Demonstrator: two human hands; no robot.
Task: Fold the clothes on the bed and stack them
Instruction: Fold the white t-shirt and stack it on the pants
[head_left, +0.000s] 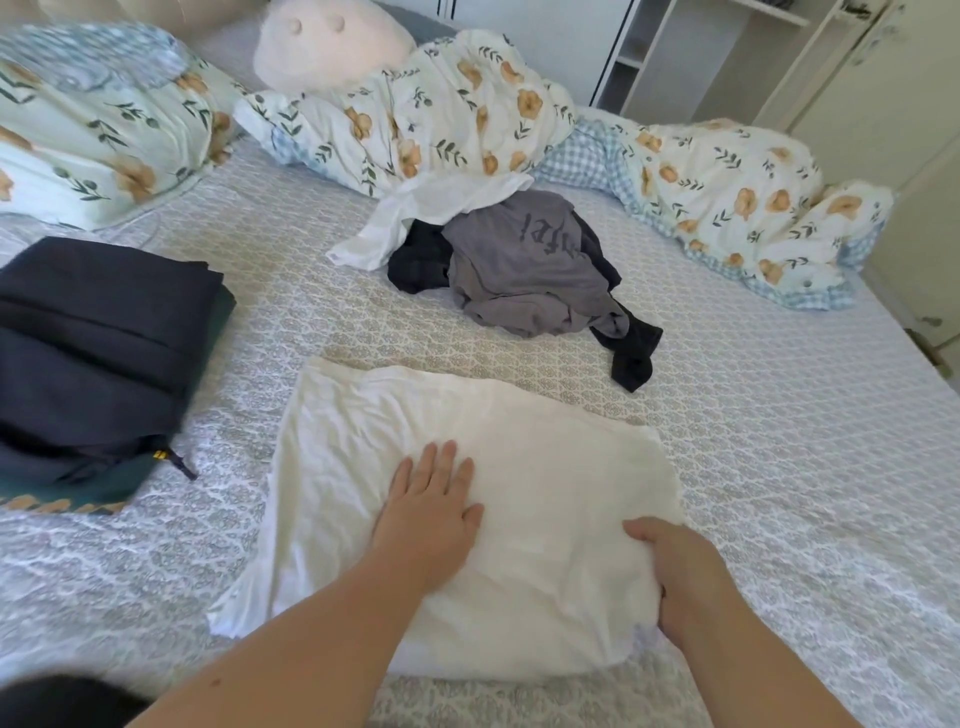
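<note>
A white garment (545, 457) lies partly folded on the bed in front of me. My left hand (431, 509) presses flat on its middle with straight fingers. My right hand (675, 577) grips the garment's near right edge, fingers curled under the fabric. At the left sits a stack of folded dark navy clothes (98, 353) on a green garment. Further back in the middle lies an unfolded heap: a grey shirt (524, 265), a dark garment (631, 348) and a white garment (415, 218).
The bed (779, 441) has a patterned grey-white cover. A floral duvet (727, 192) is bunched along the far side, with a floral pillow (93, 124) far left and a pale plush cushion (327, 41). White wardrobe shelves (665, 52) stand behind.
</note>
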